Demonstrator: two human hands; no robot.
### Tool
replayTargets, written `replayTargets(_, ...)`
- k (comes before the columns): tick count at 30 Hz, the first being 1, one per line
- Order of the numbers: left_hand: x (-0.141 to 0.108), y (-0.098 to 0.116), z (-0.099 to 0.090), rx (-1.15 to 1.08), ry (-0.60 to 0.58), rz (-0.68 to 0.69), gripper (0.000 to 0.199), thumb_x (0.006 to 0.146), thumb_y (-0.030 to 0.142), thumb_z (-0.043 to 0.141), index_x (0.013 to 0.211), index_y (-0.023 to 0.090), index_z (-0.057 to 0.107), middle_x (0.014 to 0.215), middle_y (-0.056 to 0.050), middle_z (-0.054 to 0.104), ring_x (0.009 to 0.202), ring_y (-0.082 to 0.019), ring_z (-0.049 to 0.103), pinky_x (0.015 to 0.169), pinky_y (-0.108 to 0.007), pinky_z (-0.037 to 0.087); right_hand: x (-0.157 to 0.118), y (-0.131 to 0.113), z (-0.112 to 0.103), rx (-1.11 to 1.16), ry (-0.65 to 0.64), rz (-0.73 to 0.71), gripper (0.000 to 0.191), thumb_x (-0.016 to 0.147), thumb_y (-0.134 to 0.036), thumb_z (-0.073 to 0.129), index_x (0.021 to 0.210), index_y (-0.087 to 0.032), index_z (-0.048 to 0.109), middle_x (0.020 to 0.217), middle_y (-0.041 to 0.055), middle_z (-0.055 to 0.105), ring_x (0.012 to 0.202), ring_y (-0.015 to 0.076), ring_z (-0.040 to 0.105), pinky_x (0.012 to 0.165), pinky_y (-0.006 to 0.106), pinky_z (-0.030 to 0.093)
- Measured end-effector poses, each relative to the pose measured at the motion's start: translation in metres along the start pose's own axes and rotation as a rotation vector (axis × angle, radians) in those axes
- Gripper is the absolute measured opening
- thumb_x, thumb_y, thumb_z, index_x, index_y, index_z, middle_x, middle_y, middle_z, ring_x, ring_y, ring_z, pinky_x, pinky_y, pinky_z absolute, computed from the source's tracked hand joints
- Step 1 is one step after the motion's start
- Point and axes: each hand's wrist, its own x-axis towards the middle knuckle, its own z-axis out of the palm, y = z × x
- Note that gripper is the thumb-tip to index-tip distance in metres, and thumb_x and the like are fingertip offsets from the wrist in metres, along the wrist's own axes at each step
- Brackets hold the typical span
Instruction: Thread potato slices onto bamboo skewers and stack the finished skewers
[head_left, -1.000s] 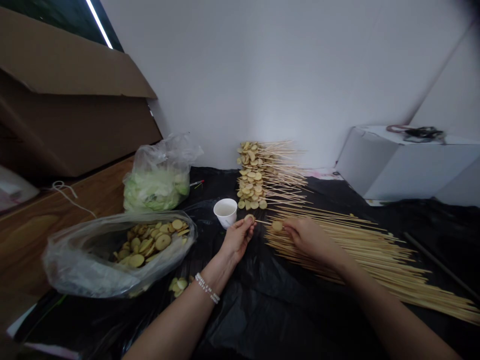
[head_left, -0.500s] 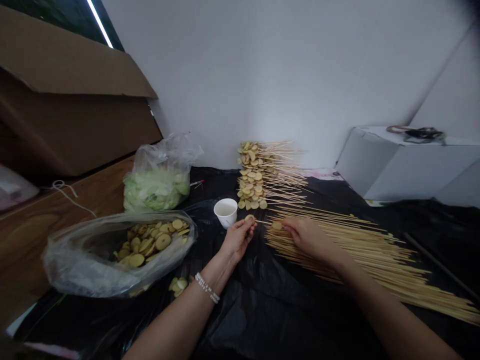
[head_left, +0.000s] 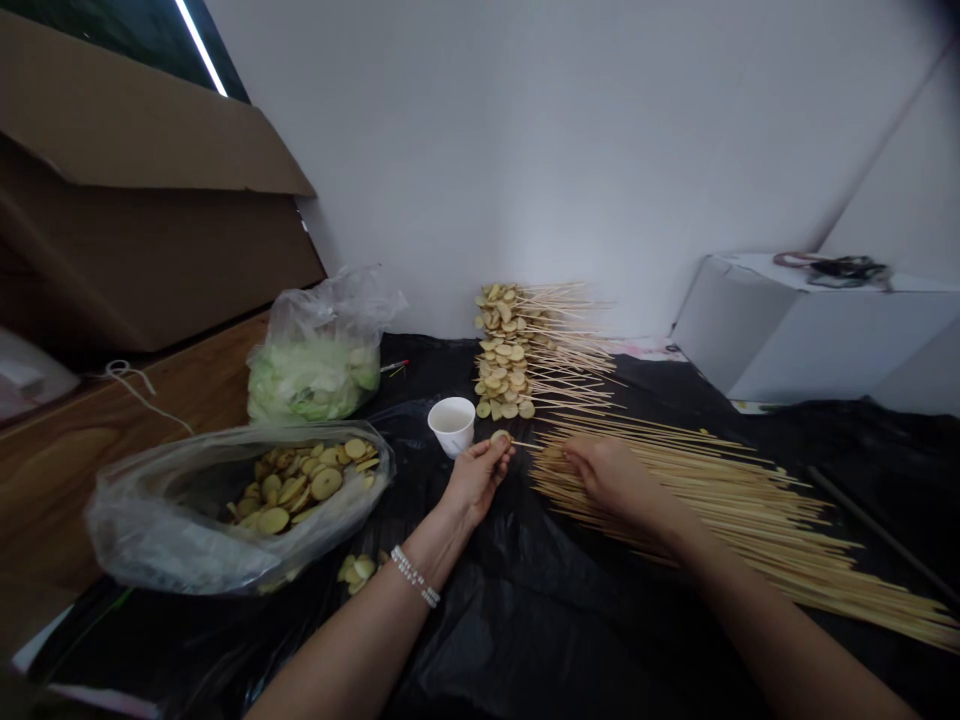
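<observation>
My left hand [head_left: 478,480] pinches a round potato slice [head_left: 501,437] between thumb and fingers, just right of a white paper cup [head_left: 451,428]. From that slice a thin wooden skewer [head_left: 523,444] runs right toward my right hand [head_left: 604,470]. The right fingers are closed on the skewer, above a wide spread of bare skewers [head_left: 720,510]. Behind my hands lies a stack of potato skewers [head_left: 504,355], slices to the left and sticks pointing right.
An open plastic bag [head_left: 172,530] of potato slices lies at left, with several loose slices [head_left: 356,570] beside it. Behind it stands a bag of cut greens [head_left: 315,370]. Black plastic sheeting [head_left: 525,620] covers the surface. A cardboard box [head_left: 150,240] and a white box [head_left: 787,320] flank it.
The potato slice seen at my right fingertips half a second ago no longer shows clearly there. My left hand holds its slice in almost the same place.
</observation>
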Motion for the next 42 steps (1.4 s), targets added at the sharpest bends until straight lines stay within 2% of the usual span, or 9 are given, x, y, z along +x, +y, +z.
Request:
replayTargets(6,0.001,-0.002,-0.0012,0.025,-0.001,0.011,0.01,0.069,0.014,0.075,0.073,0.007,0.069,0.065,-0.003,0.063,0.052,-0.002,0.053,0.048,-0.009,0.043,-0.0025,-0.0028,-0.0027,0.144,-0.082,-0.035,0.024,0.091,-0.021,0.038,0.073,-0.019,0.054,0.072,0.0025,0.062,0.063,0.0121,0.049,0.059,0.023,0.029)
replayTargets(12,0.0007,-0.0011,0.0007,0.038,-0.025,0.007,0.014,0.065,0.016,0.078,0.072,0.007,0.069,0.066,-0.003,0.063,0.052,-0.002,0.053,0.048,-0.009,0.042,-0.0009,-0.0021,-0.0004,0.123,-0.029,-0.019,0.024,0.09,-0.019,0.039,0.071,-0.018,0.054,0.071,0.0031,0.061,0.063,0.0128,0.048,0.06,0.024,0.029)
replayTargets(17,-0.0014,0.0002,0.0013,0.016,-0.028,-0.009,0.014,0.068,0.017,0.076,0.076,0.008,0.068,0.069,-0.003,0.064,0.053,-0.002,0.054,0.049,-0.009,0.043,-0.0002,-0.0023,-0.0007,0.161,-0.059,-0.015,0.026,0.092,-0.023,0.038,0.072,-0.018,0.055,0.073,0.0031,0.062,0.065,0.0133,0.05,0.061,0.024,0.03)
replayTargets(24,-0.0017,0.001,0.0024,-0.031,0.022,0.033,0.015,0.071,0.022,0.074,0.074,0.01,0.065,0.066,-0.002,0.063,0.05,-0.002,0.053,0.047,-0.01,0.042,0.0006,-0.0034,0.0002,0.193,-0.019,-0.002,0.026,0.092,-0.025,0.038,0.076,-0.019,0.057,0.075,0.003,0.063,0.07,0.0145,0.053,0.065,0.025,0.033)
replayTargets(36,0.001,-0.0011,-0.0007,0.006,0.013,0.101,0.026,0.062,0.029,0.08,0.072,0.01,0.066,0.066,-0.002,0.064,0.052,-0.002,0.052,0.05,-0.011,0.042,-0.0002,-0.0023,-0.0008,0.117,0.037,-0.013,0.023,0.089,-0.02,0.041,0.073,-0.018,0.057,0.073,0.0028,0.062,0.069,0.0145,0.052,0.065,0.025,0.033)
replayTargets(42,0.0027,-0.0016,-0.0023,0.032,0.022,0.126,0.028,0.058,0.031,0.082,0.071,0.01,0.068,0.065,-0.002,0.064,0.051,-0.002,0.051,0.049,-0.012,0.04,-0.0027,-0.0086,0.0011,0.001,0.058,-0.008,0.026,0.092,-0.021,0.036,0.077,-0.018,0.057,0.078,0.0055,0.064,0.072,0.0152,0.053,0.066,0.025,0.031)
